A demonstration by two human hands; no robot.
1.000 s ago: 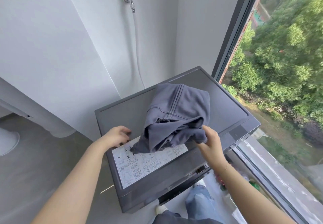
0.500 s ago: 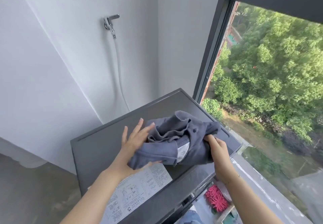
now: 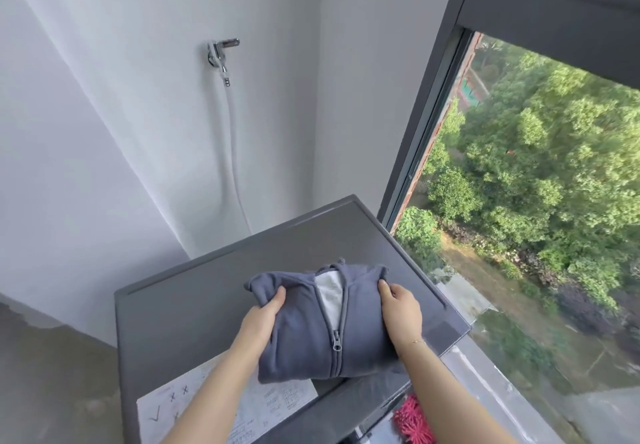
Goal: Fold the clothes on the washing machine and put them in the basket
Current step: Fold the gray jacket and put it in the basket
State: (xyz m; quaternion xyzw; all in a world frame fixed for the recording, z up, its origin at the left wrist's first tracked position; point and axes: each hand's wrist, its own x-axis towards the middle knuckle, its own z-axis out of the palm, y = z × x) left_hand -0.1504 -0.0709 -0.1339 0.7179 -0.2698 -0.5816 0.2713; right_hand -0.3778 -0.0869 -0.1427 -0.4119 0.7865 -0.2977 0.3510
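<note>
Both hands grip the folded grey hoodie (image 3: pixel 311 336) on the washing machine (image 3: pixel 194 305): left hand (image 3: pixel 263 319) at 9 o'clock, right hand (image 3: pixel 401 312) at 3.

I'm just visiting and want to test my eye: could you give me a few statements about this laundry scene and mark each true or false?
1. Both hands grip the folded grey zip-up garment, the left hand on one side and the right hand on the other. True.
2. The garment's zipper is closed all the way up. False: it is open at the top, showing pale lining.
3. A white hose hangs from the wall tap. True.
4. The garment is already in a basket. False: it is above the washing machine.
</note>
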